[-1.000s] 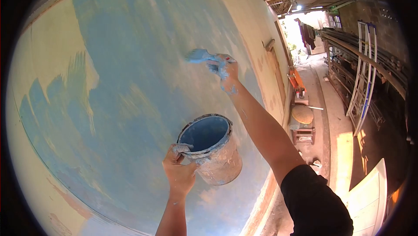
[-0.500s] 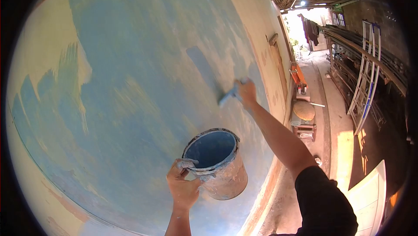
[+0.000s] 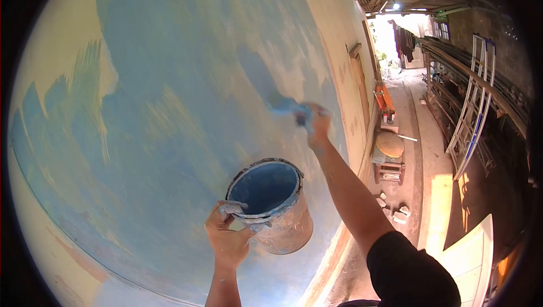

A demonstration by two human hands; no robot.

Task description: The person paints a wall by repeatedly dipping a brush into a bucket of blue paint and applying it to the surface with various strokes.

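My left hand (image 3: pixel 228 234) grips the rim of a paint-smeared bucket (image 3: pixel 293 226), fingers over the edge and thumb against the outside. Blue paint lies inside the bucket, which is held up close to the wall. Above and to the right of it, my right hand (image 3: pixel 319 124) is closed around a wide paintbrush (image 3: pixel 287 106). Its blue-coated head, blurred by motion, is at the lower end of a darker blue streak (image 3: pixel 257 75) on the wall. Uneven blue covers much of the wall (image 3: pixel 169 154), with pale yellow showing through in patches.
To the right runs a passage floor (image 3: pixel 421 154). Along it are a round woven tray (image 3: pixel 389 145), an orange object (image 3: pixel 385 97), a small stool (image 3: pixel 390 173) and several broken chunks (image 3: pixel 400 215). A metal ladder (image 3: pixel 474 106) leans on stacked poles (image 3: pixel 469 63); a white panel (image 3: pixel 470 259) stands nearer.
My right hand has moved slightly up with the paintbrush, whose head is turned more level against the wall. The blue streak looks darker. The bucket appears a little further left and higher.
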